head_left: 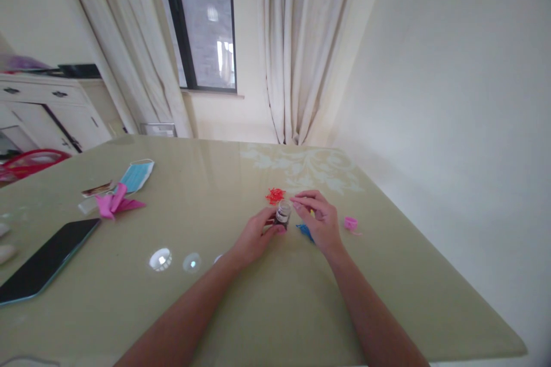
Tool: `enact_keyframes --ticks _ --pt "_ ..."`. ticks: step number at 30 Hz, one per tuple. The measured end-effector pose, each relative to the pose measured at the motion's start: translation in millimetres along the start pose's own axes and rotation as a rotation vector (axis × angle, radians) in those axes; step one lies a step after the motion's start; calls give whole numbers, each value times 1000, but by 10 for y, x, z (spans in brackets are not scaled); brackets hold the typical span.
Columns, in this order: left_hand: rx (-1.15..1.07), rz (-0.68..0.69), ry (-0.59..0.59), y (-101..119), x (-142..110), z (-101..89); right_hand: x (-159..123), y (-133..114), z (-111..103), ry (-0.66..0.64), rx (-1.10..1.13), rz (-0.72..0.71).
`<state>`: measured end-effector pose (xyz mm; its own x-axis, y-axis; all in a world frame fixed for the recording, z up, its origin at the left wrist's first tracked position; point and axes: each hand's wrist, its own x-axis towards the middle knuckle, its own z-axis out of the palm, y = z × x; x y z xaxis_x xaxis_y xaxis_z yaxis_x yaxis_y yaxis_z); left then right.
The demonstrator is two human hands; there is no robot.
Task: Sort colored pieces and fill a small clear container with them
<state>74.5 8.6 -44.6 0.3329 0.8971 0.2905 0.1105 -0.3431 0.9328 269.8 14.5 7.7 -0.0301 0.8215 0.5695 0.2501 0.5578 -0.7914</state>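
My left hand (pixel 255 236) is wrapped round a small glass jar (pixel 283 213) that stands upright on the table, dark in its lower part and without a lid on its mouth. Just right of the jar's mouth, my right hand (pixel 319 219) has thumb and fingers pinched together. What sits between those fingertips is too small to make out. Behind the jar lies a little heap of red bits (pixel 275 195). Some blue strands (pixel 305 232) show partly beneath my right hand, with a bit of yellow near its fingers. A small pink piece (pixel 350 223) rests farther right.
On the left of the glossy table (pixel 193 321) lie a dark phone (pixel 49 261), a pink folded-paper shape (pixel 118 202), and a blue face mask (pixel 136 175). A wall (pixel 465 126) runs along the right edge. A red chair (pixel 37 160) stands beyond the far left.
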Motion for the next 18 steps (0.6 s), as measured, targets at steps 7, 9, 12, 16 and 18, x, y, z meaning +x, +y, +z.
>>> enact_keyframes --ticks 7,9,12,16,18 --pt "35 -79 165 -68 32 -192 108 255 -187 251 -123 150" --pt "20 -108 191 -73 40 -235 150 362 -265 288 -194 185" --pt "2 -120 185 -76 42 -255 189 522 -371 239 -308 210" --pt "19 -100 143 -75 34 -248 189 671 -452 167 -410 226" --pt "28 -98 136 -75 35 -248 180 708 -466 148 -427 221"
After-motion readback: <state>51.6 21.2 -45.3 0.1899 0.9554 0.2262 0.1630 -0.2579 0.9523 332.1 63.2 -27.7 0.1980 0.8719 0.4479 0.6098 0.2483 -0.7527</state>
